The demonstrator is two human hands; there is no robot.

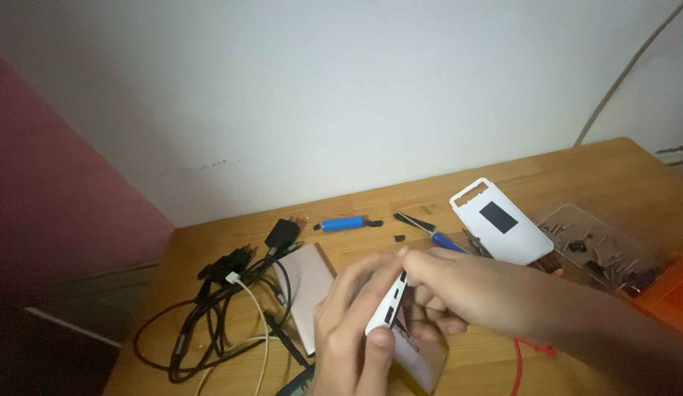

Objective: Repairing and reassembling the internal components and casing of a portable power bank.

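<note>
Both my hands grip a white rectangular casing (388, 306) with dark port openings along its edge, held upright over the wooden desk (591, 180). My left hand (349, 330) wraps it from the left, thumb on the lower end. My right hand (466, 290) comes in from the right, fingertips pressing on the casing's top edge. A pale box-like part (422, 359) shows under the casing, partly hidden by my hands.
A white cover panel with a dark window (501, 222) lies to the right. Behind it lie a blue cylindrical cell (341, 224) and a blue-handled screwdriver (440, 238). A tangle of black and white cables (224, 301) and a beige slab (308, 290) sit left. A clear parts tray (602, 249) stands right.
</note>
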